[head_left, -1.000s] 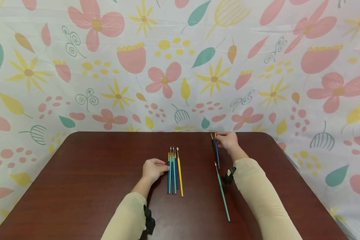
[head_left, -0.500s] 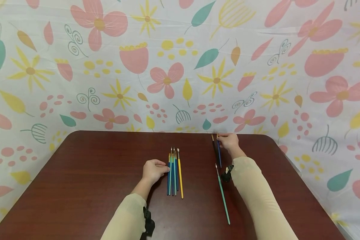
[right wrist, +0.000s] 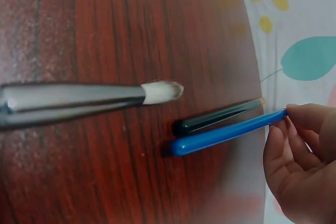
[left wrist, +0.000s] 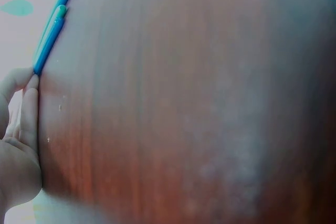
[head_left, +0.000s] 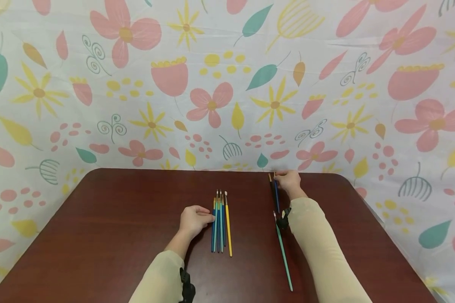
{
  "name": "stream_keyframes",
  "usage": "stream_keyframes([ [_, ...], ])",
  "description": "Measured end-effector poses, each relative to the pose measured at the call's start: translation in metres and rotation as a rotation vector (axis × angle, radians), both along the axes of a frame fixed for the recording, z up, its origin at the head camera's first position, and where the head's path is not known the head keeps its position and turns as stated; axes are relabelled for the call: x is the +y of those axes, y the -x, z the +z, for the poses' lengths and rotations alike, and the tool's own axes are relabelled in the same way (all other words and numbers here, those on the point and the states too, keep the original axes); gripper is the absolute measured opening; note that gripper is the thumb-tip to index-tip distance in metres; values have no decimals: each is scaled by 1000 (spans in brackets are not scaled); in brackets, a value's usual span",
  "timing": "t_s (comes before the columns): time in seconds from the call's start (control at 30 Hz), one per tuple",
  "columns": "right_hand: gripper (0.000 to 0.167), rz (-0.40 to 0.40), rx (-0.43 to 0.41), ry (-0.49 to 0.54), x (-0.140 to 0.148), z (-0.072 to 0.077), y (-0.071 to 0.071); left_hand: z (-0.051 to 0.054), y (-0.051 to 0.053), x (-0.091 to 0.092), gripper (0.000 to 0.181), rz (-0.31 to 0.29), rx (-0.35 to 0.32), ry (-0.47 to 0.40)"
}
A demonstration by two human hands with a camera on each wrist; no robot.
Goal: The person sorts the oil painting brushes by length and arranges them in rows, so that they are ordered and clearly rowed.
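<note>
My left hand (head_left: 192, 222) rests low at the left side of a row of blue and teal paintbrushes (head_left: 219, 233), thumb and finger pinching the outermost blue paintbrush (left wrist: 50, 43). A yellow paintbrush (head_left: 228, 231) lies at the row's right end. Near the far edge, my right hand (head_left: 290, 184) pinches another blue paintbrush (right wrist: 226, 135) by its bristle end, the handle pointing toward me. Just left of that brush lies a black paintbrush (right wrist: 215, 119). A teal paintbrush (head_left: 284, 259) lies nearer; its pale bristles (right wrist: 161, 92) loom large in the right wrist view.
A dark reddish-brown table (head_left: 117, 219) carries all the brushes. Behind its far edge hangs a white cloth (head_left: 212, 147) printed with flowers and leaves. Black wrist cameras (head_left: 187, 286) are strapped beneath both cream sleeves (head_left: 161, 275).
The blue paintbrush in my right hand has shifted slightly away from the black one, then stays nearly still. My left hand keeps its place. The whole head view has drifted a little downward.
</note>
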State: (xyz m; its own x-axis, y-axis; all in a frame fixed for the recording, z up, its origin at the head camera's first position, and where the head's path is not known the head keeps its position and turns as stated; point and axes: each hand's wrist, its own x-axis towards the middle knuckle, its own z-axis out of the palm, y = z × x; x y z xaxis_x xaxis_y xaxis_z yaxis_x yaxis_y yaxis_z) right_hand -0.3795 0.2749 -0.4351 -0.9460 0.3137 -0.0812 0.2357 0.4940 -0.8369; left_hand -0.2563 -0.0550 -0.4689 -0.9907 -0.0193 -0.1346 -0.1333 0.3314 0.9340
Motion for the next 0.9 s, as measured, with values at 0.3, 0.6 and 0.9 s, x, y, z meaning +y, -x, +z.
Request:
stream_keyframes([
  [0.3,29,9,-12,-28,-4,0,-1,0,1,0,24,8,-8,-9],
  [0.6,27,-13,-22,-101,-8,-7,-2,-1,2,0,24,4,4,-6],
  [0.9,24,-56,26,-193,-13,-13,-3,-2,3,0,25,2,8,-5],
])
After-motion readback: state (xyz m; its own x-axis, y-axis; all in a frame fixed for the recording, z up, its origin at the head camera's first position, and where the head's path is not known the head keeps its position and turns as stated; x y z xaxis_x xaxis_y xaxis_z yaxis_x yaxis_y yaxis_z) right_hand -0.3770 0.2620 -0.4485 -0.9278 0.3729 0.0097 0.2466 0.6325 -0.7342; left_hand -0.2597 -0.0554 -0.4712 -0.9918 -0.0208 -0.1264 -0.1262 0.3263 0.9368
